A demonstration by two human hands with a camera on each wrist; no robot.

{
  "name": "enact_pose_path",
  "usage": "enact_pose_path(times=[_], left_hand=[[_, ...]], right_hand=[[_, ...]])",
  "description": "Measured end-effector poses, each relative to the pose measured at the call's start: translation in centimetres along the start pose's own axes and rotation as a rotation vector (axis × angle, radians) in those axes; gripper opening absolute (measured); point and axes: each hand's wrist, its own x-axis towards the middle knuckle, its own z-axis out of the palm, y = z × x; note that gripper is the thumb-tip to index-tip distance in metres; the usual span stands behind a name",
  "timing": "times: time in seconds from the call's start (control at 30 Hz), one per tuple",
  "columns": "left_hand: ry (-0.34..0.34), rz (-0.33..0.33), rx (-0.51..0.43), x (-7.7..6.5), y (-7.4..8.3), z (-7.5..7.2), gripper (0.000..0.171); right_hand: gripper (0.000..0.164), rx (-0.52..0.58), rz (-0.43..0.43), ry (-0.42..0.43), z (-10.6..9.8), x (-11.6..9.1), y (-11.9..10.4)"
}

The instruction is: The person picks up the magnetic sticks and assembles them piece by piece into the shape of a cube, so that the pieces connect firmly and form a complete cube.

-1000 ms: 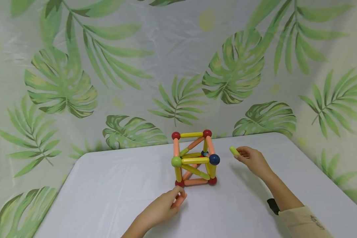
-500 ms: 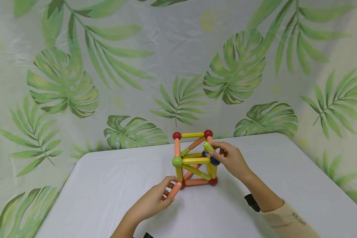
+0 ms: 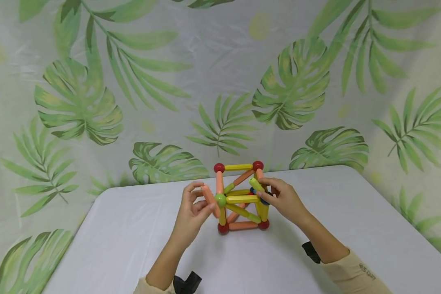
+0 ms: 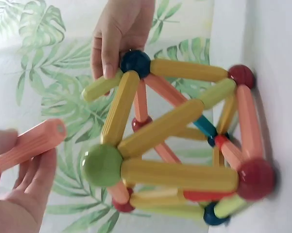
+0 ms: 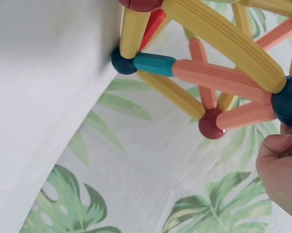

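Observation:
A cube-shaped frame of magnetic rods and balls [image 3: 242, 199] stands on the table. My left hand [image 3: 191, 212] pinches a salmon magnetic rod [image 3: 210, 199] between thumb and fingers, beside the frame's light green ball [image 3: 220, 200]. In the left wrist view a gap shows between that rod and the green ball [image 4: 102, 165]. At the front right top corner, my right hand [image 3: 287, 200] holds a short lime magnetic rod [image 3: 256, 183] against the dark blue ball [image 4: 135, 64]. That hand partly covers the ball in the head view.
The white table [image 3: 132, 237] surrounds the frame. Behind it hangs a leaf-patterned cloth [image 3: 161, 81]. Red balls [image 3: 223, 227] mark several corners of the frame, and diagonal rods [image 3: 242, 211] cross its sides. A black wrist device [image 3: 187, 282] sits below the left hand.
My right hand has moved left with the lime rod to the blue ball. My left hand has risen from the bottom left corner to the green ball, turning the salmon rod.

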Motion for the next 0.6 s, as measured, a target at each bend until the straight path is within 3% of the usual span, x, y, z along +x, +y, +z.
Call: enact_pose_path(times=[0.07,0.13,0.33,0.43,0.6], left_hand=[[0.084,0.033,-0.122,1.2,0.0,0.6,0.054],[0.149,0.061,-0.187,2.4,0.0,1.3,0.053],[0.247,0.07,-0.292,5.0,-0.4,3.2,0.049],[0.262,0.063,-0.313,5.8,-0.5,4.0,0.049],[0.214,0.046,-0.268,6.2,-0.6,4.7,0.047]], right_hand=[[0.032,-0.016,-0.004,-0.005,0.0,0.0,0.0],[0.033,-0.03,-0.009,-0.009,0.1,0.0,-0.1],[0.033,-0.052,-0.021,-0.006,0.2,0.1,0.0],[0.032,-0.054,-0.028,-0.008,0.2,0.1,-0.1],[0.031,-0.058,-0.036,-0.009,0.2,0.1,-0.1]])
